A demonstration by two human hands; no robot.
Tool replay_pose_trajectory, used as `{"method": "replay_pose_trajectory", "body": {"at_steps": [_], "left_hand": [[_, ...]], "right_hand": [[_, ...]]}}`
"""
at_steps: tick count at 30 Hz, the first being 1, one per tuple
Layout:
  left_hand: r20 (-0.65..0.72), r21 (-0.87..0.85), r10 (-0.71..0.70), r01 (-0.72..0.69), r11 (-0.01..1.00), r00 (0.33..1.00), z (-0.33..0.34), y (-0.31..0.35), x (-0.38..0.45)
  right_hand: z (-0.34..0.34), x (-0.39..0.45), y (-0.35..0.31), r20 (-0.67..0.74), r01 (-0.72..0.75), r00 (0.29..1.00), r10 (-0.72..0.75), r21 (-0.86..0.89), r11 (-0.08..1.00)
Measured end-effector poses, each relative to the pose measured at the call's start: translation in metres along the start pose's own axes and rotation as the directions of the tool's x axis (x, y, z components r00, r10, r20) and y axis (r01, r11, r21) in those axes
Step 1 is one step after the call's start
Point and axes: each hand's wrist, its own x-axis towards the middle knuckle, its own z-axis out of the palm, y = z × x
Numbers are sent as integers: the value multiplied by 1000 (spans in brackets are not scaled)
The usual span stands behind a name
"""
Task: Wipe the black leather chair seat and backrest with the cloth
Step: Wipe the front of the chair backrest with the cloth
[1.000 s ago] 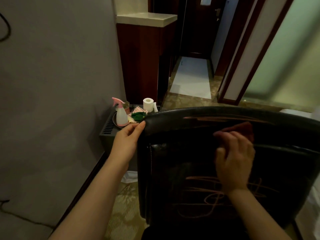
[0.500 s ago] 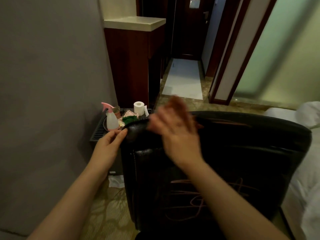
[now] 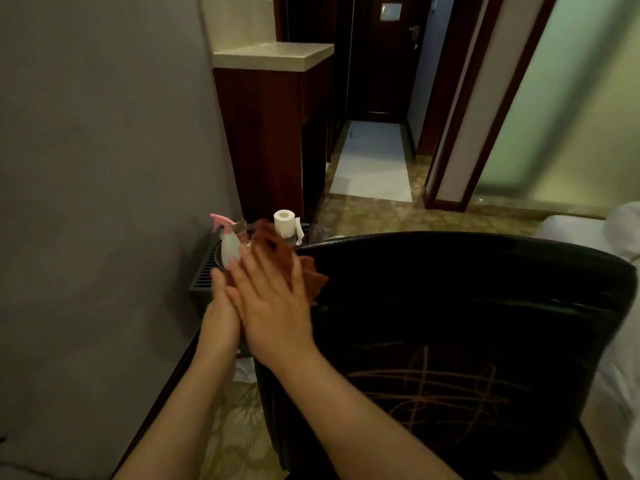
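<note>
The black leather chair backrest [image 3: 450, 289] fills the lower right, seen from behind, with orange-brown scribble marks [image 3: 433, 393] low on it. The seat is hidden. Both hands meet at the backrest's top left corner. My right hand [image 3: 273, 306] lies over my left hand [image 3: 221, 306], palms facing, fingers straight. The reddish-brown cloth [image 3: 273, 242] sticks out above the fingertips and hangs to the right of them, apparently pressed between the palms. Motion blur softens the fingers.
A pink-topped white spray bottle [image 3: 229, 244] and a toilet roll [image 3: 284, 225] stand on a black grilled unit [image 3: 204, 271] just beyond the hands. Grey wall on the left, a wooden cabinet [image 3: 273, 133] behind, white bedding [image 3: 616, 237] on the right, a hallway ahead.
My right hand swept the cloth left from the backrest's middle to its top left corner. My left hand left the corner edge and now meets the right hand.
</note>
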Motion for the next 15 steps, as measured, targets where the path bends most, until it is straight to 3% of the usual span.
{"method": "replay_pose_trajectory", "body": {"at_steps": [2,3,5,8,10,13,15], "left_hand": [[19,-214,-175,175,961,984,-9,0,3],[82,-229,-203,217,949,976,-13,1,5],[203,-203,-206,247,947,957,-20,1,7],[181,-59,-188,201,978,965,-19,6,10],[155,67,-188,179,982,970,-20,8,14],[152,101,-193,179,979,969,-16,12,13],[72,220,-113,94,971,991,-5,18,8]], "right_hand": [[5,-2,-2,49,126,991,-123,-72,989],[3,-2,6,42,206,978,-204,-69,976],[-3,-6,30,-8,437,899,-438,-65,897],[-19,-13,88,-46,625,777,-628,-73,777],[-31,-26,138,-83,585,804,-589,-65,808],[-49,-67,222,-71,416,902,-426,-122,901],[-59,-95,262,-67,293,951,-302,-118,949]]}}
